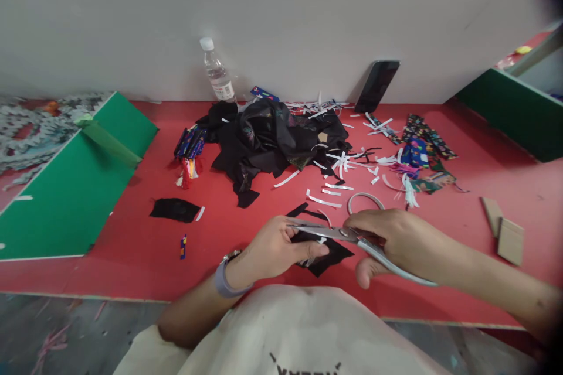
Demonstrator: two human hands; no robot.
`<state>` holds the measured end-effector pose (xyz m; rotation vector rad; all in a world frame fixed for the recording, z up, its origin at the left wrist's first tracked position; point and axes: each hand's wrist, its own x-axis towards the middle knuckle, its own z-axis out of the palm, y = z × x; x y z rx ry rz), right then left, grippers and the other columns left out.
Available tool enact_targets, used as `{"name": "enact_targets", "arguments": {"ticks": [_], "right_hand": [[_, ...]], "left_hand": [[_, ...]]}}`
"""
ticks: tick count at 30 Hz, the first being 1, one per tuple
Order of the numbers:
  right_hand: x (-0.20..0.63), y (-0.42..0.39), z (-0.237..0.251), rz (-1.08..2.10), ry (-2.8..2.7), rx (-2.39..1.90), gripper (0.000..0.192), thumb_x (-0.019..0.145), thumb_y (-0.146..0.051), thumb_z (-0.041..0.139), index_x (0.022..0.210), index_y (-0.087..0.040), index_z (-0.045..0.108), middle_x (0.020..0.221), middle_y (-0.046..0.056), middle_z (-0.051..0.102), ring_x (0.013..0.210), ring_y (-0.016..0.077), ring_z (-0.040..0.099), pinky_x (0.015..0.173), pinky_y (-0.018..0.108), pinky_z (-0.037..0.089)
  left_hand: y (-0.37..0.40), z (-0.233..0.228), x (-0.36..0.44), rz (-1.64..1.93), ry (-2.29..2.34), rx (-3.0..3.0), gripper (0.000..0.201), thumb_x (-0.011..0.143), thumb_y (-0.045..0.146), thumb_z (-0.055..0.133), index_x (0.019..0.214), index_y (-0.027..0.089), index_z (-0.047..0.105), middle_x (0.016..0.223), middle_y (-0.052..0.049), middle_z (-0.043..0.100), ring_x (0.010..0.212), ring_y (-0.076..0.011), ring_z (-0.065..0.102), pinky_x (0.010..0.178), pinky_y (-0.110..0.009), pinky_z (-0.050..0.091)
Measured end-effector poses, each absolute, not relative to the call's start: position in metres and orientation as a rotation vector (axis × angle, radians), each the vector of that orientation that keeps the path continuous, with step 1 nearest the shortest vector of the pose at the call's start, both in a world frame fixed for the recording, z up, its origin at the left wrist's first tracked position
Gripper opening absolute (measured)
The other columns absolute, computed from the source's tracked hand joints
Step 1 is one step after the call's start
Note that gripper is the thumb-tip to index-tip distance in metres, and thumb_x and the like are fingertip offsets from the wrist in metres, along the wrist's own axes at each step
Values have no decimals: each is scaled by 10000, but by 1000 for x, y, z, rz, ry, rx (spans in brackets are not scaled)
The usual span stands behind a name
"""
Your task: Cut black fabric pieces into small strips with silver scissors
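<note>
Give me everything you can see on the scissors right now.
The scissors are plain grey metal all over, with long narrow blades and looped handles. They lie almost level above the red table, blades pointing left. The right hand grips the handles, thumb below. The blade tips reach the left hand, which holds a piece of black fabric with a white strip. The blades look nearly closed over that fabric.

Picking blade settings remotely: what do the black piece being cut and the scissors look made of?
Black piece: seemingly thin matte fabric, limp with soft, uneven edges, held by the left hand. Scissors in the right hand: bare metal, judging by the silvery sheen on blades and handle loop.
</note>
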<state>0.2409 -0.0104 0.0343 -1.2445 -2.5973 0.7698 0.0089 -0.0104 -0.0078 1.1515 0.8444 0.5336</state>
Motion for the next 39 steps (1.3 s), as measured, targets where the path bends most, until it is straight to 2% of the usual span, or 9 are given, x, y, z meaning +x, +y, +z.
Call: {"name": "enact_targets", "arguments": {"ticks": [14,24,39], "right_hand": [[242,-13,32,765,-2575,-1240,554,703,-724,579,732,-171,573,550,-52,430,486,79,304,439,207,254],[241,-13,33,754,-2590,-1239,583,700,-723,582,827,-154,601,624,-18,538,505,91,419,471,207,313],[242,-11,26,781,-2595,-1235,541,683,-701,622,755,-167,579,566,-57,418,494,82,314,445,216,269]], "left_hand": [[-11,-5,9,525,837,1170,316,734,384,718,940,144,721,619,9,572,584,-105,482,571,-238,427],[-10,-3,9,533,818,1171,298,724,366,732,939,160,733,605,30,522,570,-85,427,566,-224,388],[-10,-9,7,525,799,1151,312,739,385,719,952,158,719,608,34,468,579,-89,393,574,-232,381]]}}
